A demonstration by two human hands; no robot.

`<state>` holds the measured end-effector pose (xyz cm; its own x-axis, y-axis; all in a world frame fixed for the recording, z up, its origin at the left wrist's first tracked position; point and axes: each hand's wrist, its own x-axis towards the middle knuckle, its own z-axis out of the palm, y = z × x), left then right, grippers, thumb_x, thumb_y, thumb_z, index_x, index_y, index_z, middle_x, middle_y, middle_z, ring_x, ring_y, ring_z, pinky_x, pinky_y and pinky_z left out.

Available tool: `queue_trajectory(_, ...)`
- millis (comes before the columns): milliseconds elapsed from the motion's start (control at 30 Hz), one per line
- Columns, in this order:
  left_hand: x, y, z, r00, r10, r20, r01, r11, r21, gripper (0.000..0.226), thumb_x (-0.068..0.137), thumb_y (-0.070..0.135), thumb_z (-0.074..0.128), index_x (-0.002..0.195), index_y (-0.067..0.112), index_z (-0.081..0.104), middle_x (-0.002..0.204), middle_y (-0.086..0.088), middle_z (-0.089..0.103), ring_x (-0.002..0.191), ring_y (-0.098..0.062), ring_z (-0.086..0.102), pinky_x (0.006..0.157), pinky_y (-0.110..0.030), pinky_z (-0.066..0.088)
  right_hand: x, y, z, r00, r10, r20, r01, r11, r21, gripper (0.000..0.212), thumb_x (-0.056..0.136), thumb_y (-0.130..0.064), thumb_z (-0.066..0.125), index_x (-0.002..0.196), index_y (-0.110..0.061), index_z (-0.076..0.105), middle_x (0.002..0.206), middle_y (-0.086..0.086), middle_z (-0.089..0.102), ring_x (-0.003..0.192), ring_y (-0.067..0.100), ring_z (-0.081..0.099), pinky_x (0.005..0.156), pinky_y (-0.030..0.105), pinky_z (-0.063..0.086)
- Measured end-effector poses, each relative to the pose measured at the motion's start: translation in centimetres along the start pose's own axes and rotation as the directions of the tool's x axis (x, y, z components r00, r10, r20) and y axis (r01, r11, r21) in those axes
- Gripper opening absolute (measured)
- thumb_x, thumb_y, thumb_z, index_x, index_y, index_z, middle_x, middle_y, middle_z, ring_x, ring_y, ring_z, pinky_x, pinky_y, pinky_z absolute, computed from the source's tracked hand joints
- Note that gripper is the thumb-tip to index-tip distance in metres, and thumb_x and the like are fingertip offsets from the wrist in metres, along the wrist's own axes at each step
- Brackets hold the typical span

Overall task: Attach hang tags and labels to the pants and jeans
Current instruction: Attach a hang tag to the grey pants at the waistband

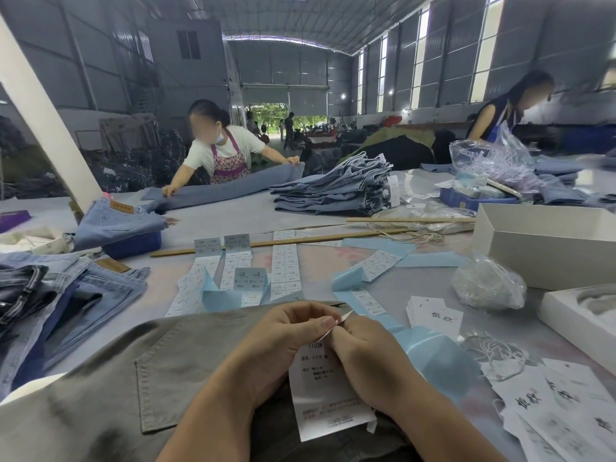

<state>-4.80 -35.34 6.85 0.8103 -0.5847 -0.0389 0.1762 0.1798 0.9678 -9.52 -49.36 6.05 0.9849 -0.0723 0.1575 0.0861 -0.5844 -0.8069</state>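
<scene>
At lower centre of the frame your fingertips meet over a white hang tag (328, 391); your left hand (286, 338) curls its fingers round the tag's top edge, thumb pinching it, while your right hand (363, 358) pinches the same edge from the other side; the tag reads "1103#" near the top, with smaller print below too blurred to read; it lies over olive-grey pants (140, 371) spread across the bottom of the frame, a stitched back pocket facing up; just right of your hands curls a pale blue backing strip (430, 348); at lower right lie loose white tags (546, 398) bearing brushed black characters, beside tangled white string (493, 351); above your hands, mid-frame, rows of printed label sheets (285, 268) lie flat on the table (233, 218), behind them a long wooden stick (300, 241); folded jeans (83, 288) sit at left; a tall stack of light denim (336, 188) rises at upper centre; an open white box (546, 241) stands at right; two workers handle denim at the far side.
</scene>
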Motion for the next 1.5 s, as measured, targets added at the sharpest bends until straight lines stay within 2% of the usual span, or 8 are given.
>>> queue_trajectory(167,-0.2,0.2,-0.2,1.000,0.005,0.013,-0.005,1.000,0.011,0.018,0.071,0.011,0.076,0.088,0.005,0.076,0.097,-0.021,0.069,0.082,-0.028,0.067,0.077,-0.037,0.057,-0.3,-0.2,-0.2,1.000,0.002,0.013,-0.002,1.000,0.016,0.031,0.078,-0.042,0.035,0.057,-0.035,0.057,0.051,-0.009,0.052,0.051,0.005,0.045,0.053,0.028,0.036)
queue_trajectory(333,-0.7,0.2,0.2,1.000,0.018,0.021,-0.019,0.999,0.029,0.031,0.071,0.010,0.078,0.100,0.000,0.071,0.099,-0.026,0.067,0.087,-0.033,0.064,0.089,-0.044,0.050,-0.1,0.1,-0.5,1.000,0.018,-0.015,-0.017,0.997,0.077,0.048,0.093,-0.027,0.048,0.045,-0.028,0.049,0.047,-0.010,0.045,0.053,0.010,0.041,0.057,0.034,0.035)
queue_trajectory(600,-1.1,0.4,0.6,0.998,0.007,-0.064,-0.012,0.997,-0.082,0.015,0.068,0.007,0.075,0.082,0.002,0.071,0.090,-0.023,0.066,0.078,-0.030,0.065,0.080,-0.042,0.054,-0.4,0.2,-0.5,0.994,-0.084,-0.077,0.089,0.994,0.069,0.020,0.095,-0.035,0.057,0.091,-0.027,0.075,0.083,-0.009,0.073,0.080,0.005,0.065,0.073,0.028,0.054)
queue_trajectory(833,-1.4,0.4,0.5,0.994,-0.026,-0.106,0.019,0.997,-0.070,0.006,0.073,-0.001,0.073,0.078,0.001,0.071,0.088,-0.024,0.064,0.074,-0.031,0.063,0.076,-0.042,0.055,-0.7,0.3,-0.7,0.993,-0.096,-0.071,0.104,0.988,0.116,0.014,0.091,-0.030,0.061,0.082,-0.027,0.072,0.078,-0.013,0.071,0.077,0.003,0.065,0.068,0.027,0.054)
queue_trajectory(967,-1.6,0.1,0.5,0.991,-0.003,-0.131,0.000,1.000,-0.025,0.018,0.070,0.008,0.077,0.085,0.000,0.074,0.091,-0.026,0.066,0.079,-0.034,0.063,0.084,-0.047,0.053,-1.1,0.2,-1.0,0.994,-0.102,-0.028,0.106,0.977,0.188,0.019,0.092,-0.028,0.060,0.075,-0.027,0.068,0.070,-0.014,0.067,0.071,0.003,0.062,0.060,0.020,0.048)
queue_trajectory(1067,-1.8,-0.3,0.7,0.987,0.059,-0.152,-0.051,0.997,0.052,0.018,0.071,0.008,0.078,0.089,0.008,0.076,0.093,-0.021,0.070,0.078,-0.027,0.066,0.075,-0.037,0.056,-1.2,0.2,-1.0,0.990,-0.135,-0.041,0.140,0.973,0.182,0.019,0.093,-0.023,0.057,0.081,-0.022,0.072,0.073,-0.007,0.069,0.070,0.006,0.061,0.062,0.025,0.049)
queue_trajectory(1200,-1.9,-0.6,0.7,0.988,0.070,-0.138,-0.056,0.993,0.103,0.025,0.072,0.013,0.073,0.097,0.009,0.077,0.102,-0.024,0.072,0.084,-0.028,0.067,0.081,-0.038,0.055,-1.4,0.1,-1.1,0.987,-0.157,-0.036,0.161,0.964,0.212,0.022,0.090,-0.023,0.055,0.085,-0.029,0.075,0.079,-0.010,0.072,0.077,0.007,0.065,0.067,0.027,0.053)
queue_trajectory(1500,-1.4,-1.0,0.4,0.953,0.263,-0.153,-0.190,0.908,0.374,0.035,0.063,0.043,0.081,0.088,0.019,0.077,0.090,-0.013,0.074,0.082,-0.021,0.067,0.079,-0.034,0.053,-1.6,0.1,-1.0,0.988,-0.142,-0.062,0.151,0.970,0.190,0.029,0.095,-0.017,0.054,0.072,-0.026,0.068,0.068,-0.009,0.064,0.071,0.008,0.060,0.060,0.020,0.045)
